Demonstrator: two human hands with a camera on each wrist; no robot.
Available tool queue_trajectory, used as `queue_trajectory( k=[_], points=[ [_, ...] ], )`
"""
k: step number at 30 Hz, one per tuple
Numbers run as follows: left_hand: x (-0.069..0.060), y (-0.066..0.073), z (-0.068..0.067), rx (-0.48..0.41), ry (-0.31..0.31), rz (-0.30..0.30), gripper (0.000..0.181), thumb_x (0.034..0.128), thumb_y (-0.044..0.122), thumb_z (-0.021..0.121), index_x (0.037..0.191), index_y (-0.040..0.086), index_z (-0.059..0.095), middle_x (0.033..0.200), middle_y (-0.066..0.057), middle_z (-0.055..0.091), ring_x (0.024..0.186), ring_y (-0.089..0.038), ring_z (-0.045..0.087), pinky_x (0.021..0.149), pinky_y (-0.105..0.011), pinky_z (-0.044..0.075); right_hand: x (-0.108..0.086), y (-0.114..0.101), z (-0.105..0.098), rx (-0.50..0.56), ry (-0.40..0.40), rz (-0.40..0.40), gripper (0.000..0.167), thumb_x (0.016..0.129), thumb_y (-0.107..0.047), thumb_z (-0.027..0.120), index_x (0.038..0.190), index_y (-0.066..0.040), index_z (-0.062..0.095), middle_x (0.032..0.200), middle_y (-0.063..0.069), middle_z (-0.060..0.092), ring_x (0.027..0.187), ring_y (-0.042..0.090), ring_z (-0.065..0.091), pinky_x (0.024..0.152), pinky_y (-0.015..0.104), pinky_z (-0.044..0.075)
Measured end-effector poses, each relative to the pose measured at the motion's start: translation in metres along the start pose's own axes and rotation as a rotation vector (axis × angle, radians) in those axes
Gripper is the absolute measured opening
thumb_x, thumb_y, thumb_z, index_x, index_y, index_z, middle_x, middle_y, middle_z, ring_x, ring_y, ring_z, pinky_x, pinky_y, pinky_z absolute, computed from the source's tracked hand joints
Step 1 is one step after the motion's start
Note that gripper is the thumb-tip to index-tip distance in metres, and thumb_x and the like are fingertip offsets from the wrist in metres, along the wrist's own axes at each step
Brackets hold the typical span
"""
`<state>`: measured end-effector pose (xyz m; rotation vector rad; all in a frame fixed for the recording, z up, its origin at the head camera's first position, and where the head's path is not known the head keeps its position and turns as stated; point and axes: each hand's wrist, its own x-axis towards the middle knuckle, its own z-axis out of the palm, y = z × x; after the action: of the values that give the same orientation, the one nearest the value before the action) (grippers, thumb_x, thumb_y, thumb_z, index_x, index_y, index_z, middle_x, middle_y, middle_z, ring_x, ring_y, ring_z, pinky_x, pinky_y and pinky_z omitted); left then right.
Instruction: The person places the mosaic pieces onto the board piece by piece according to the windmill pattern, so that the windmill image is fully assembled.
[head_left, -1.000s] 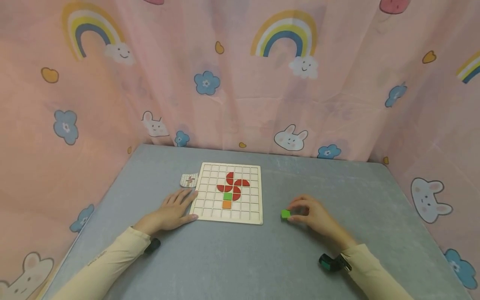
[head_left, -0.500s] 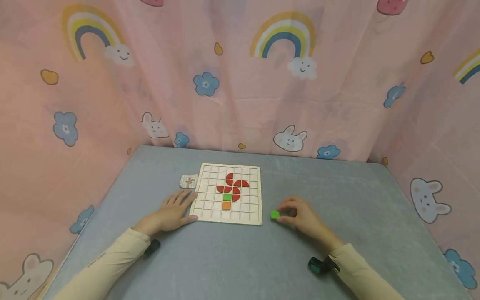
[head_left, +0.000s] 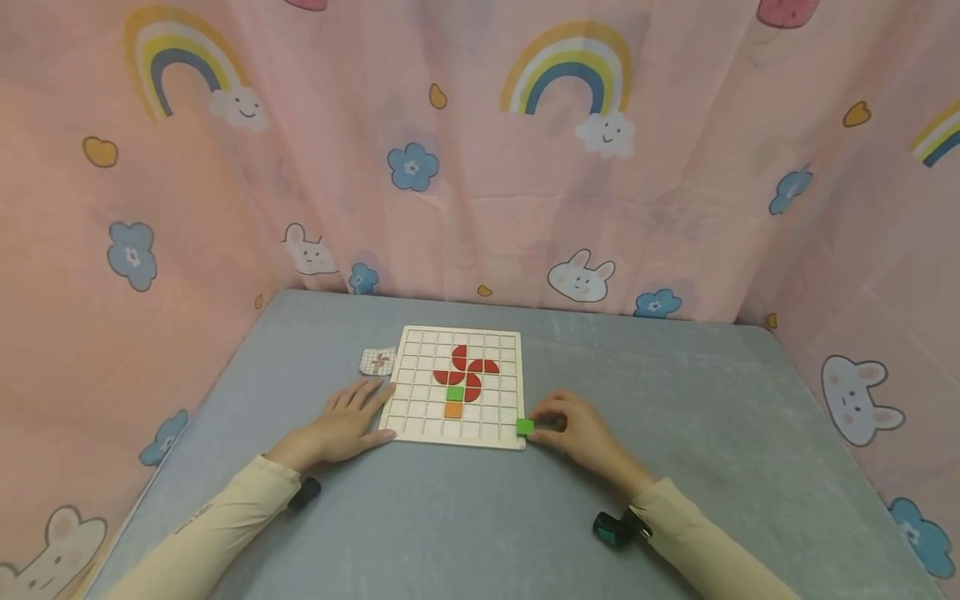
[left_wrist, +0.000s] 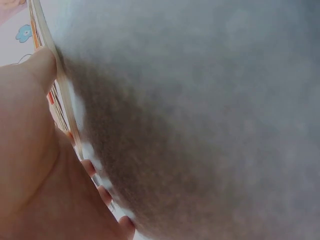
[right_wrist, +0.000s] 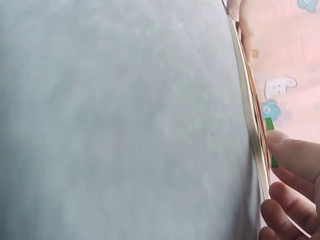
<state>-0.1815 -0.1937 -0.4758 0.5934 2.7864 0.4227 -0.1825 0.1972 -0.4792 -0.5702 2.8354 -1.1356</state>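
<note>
A square wooden grid board [head_left: 491, 417] lies on the table, with several red curved pieces [head_left: 472, 386] set in a pinwheel shape. Below them are a green square [head_left: 455, 393] and an orange square [head_left: 453, 410], one under the other. My left hand [head_left: 341, 425] lies flat at the board's left edge, thumb and fingertips touching it. Over the board's lower right corner, my right hand [head_left: 573, 429] pinches a green block [head_left: 525, 427] between thumb and finger. The right wrist view shows this green block [right_wrist: 271, 142] above the board's edge.
A small card [head_left: 377, 361] printed with a grid and pinwheel picture lies at the board's upper left. The grey table [head_left: 420, 525] extends around the board. Behind and at both sides hangs a pink patterned curtain [head_left: 480, 225].
My right hand has moved left with the green block, from the table beside the board to over its lower right corner. The left hand and board have stayed put.
</note>
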Motion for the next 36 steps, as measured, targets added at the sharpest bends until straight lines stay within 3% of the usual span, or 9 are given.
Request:
queue_trajectory(
  k=[7, 15, 22, 29, 36],
  points=[
    [0.001, -0.002, 0.001, -0.003, 0.009, 0.004, 0.081, 0.0991, 0.051, 0.051, 0.159, 0.011, 0.016, 0.165, -0.019, 0.013, 0.152, -0.045, 0.009, 0.118, -0.068, 0.012, 0.006, -0.006, 0.009, 0.024, -0.004, -0.068, 0.023, 0.078, -0.024, 0.084, 0.098, -0.018, 0.076, 0.099, -0.002, 0.064, 0.087, 0.011, 0.055, 0.074, 0.023, 0.046],
    [0.000, 0.003, -0.004, -0.010, 0.023, 0.021, 0.080, 0.0989, 0.052, 0.051, 0.158, 0.008, 0.020, 0.163, -0.022, 0.016, 0.150, -0.048, 0.012, 0.116, -0.070, 0.013, 0.012, -0.016, 0.017, 0.029, -0.017, -0.063, 0.021, 0.077, -0.023, 0.086, 0.094, -0.018, 0.075, 0.096, -0.002, 0.062, 0.083, 0.011, 0.052, 0.071, 0.022, 0.044],
    [-0.002, 0.003, -0.003, -0.012, 0.014, 0.013, 0.080, 0.0993, 0.053, 0.050, 0.159, 0.009, 0.019, 0.164, -0.020, 0.014, 0.151, -0.047, 0.011, 0.116, -0.069, 0.013, 0.016, -0.029, 0.023, 0.020, 0.021, -0.013, 0.023, 0.077, -0.021, 0.086, 0.097, -0.017, 0.076, 0.090, -0.003, 0.061, 0.078, 0.011, 0.049, 0.066, 0.021, 0.039],
    [0.002, -0.004, 0.004, 0.000, 0.028, 0.006, 0.081, 0.0984, 0.053, 0.052, 0.159, 0.012, 0.017, 0.166, -0.017, 0.013, 0.153, -0.044, 0.010, 0.118, -0.067, 0.013, 0.024, -0.044, 0.030, 0.026, -0.024, -0.058, 0.021, 0.077, -0.022, 0.085, 0.095, -0.017, 0.076, 0.088, -0.003, 0.062, 0.076, 0.010, 0.051, 0.066, 0.021, 0.041],
    [0.000, -0.003, 0.002, -0.002, 0.019, 0.015, 0.082, 0.0984, 0.057, 0.048, 0.159, 0.011, 0.017, 0.165, -0.019, 0.013, 0.152, -0.046, 0.010, 0.118, -0.068, 0.012, 0.029, -0.056, 0.041, 0.034, -0.037, -0.076, 0.021, 0.077, -0.021, 0.085, 0.095, -0.016, 0.076, 0.089, -0.004, 0.062, 0.077, 0.008, 0.052, 0.068, 0.021, 0.042]
  ],
)
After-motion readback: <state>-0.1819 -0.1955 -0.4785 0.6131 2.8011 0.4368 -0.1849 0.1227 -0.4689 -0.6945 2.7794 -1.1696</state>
